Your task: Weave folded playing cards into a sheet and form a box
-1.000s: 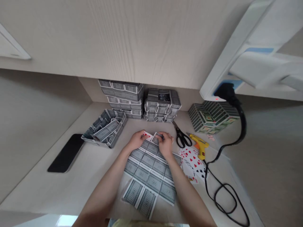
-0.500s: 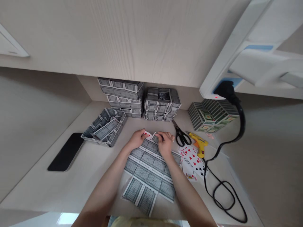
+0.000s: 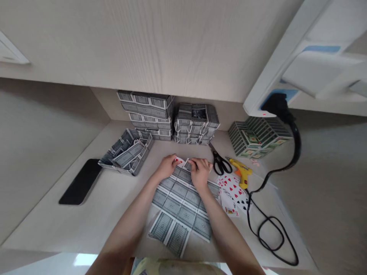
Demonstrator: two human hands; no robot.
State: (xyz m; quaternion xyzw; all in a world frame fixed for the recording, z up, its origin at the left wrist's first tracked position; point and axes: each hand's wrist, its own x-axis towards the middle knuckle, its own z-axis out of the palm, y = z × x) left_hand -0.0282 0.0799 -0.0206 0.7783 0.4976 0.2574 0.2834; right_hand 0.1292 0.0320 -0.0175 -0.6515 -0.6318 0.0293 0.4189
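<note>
A flat sheet of joined playing cards [image 3: 177, 206], backs up in a grey pattern, lies in front of me, with two cards sticking out at its near edge. At the sheet's far edge my left hand [image 3: 167, 167] pinches a playing card [image 3: 179, 160] whose red-pip face partly shows. Beside it, my right hand [image 3: 200, 170] has its fingers closed on another card [image 3: 188, 165], back side up, at the same far edge. Both hands are close together, and the fingers hide parts of the cards.
On the right lie black scissors [image 3: 220, 163], a yellow glue gun [image 3: 241, 172] with a black cord [image 3: 268, 219], and loose face-up cards [image 3: 231, 191]. Behind stand stacked card boxes [image 3: 149, 114]. Leftward are an open card tray [image 3: 137, 168] with card strips and a phone [image 3: 80, 182].
The camera view has shifted slightly. Both hands stay at the sheet's far edge, with hardly any movement of the fingers.
</note>
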